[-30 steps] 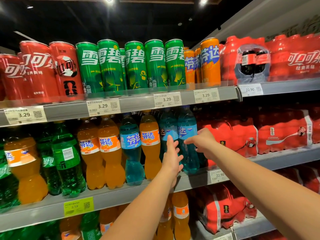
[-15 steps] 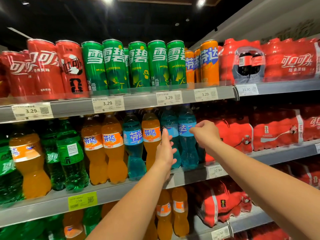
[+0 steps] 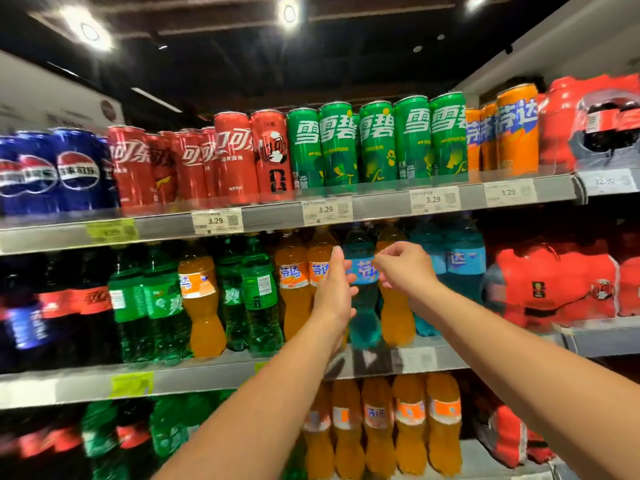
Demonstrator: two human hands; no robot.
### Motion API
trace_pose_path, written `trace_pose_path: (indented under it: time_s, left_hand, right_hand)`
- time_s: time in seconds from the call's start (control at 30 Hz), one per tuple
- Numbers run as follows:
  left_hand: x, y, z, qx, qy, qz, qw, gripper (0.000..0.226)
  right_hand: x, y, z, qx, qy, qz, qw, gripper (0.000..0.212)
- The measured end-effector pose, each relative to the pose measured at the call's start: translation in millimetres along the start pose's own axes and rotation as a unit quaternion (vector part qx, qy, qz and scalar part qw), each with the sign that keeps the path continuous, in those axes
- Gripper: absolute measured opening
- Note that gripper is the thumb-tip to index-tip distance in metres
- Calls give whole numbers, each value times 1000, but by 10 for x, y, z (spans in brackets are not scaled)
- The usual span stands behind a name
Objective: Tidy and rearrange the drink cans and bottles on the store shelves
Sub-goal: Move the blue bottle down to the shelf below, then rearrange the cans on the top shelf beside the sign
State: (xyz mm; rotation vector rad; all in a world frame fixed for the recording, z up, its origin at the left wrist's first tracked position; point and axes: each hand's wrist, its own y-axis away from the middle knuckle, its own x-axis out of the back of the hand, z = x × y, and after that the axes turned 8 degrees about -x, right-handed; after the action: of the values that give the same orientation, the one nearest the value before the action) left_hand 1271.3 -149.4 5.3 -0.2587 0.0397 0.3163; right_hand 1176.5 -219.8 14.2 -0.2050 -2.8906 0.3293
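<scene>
The left hand [image 3: 334, 292], grip spread, touched a blue plastic 芬达 bottle [image 3: 363, 301]; the right hand [image 3: 405, 270] curled beside it, grip unclear.

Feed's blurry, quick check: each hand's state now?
Left hand: open, fingers straight beside the blue bottle.
Right hand: fingers curled by that bottle; grip cannot be told.

ceiling [image 3: 214, 64]: dark | lights [image 3: 289, 13]: round, lit | shelving [image 3: 273, 216]: grey metal rails | wall [image 3: 561, 36]: pale, upper right
</scene>
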Motion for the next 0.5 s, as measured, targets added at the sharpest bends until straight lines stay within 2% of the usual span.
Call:
trace_pose_path:
  time_s: [0.23, 0.5]
  left_hand:
    - [718, 69, 295, -34, -38, 89, 995, 56]
    - [1258, 164, 649, -75, -63, 198, 975, 52]
  right_hand:
    - [-634, 213, -435, 28, -33, -103, 994, 6]
    - [-1118, 398, -900, 77, -62, -227, 969, 9]
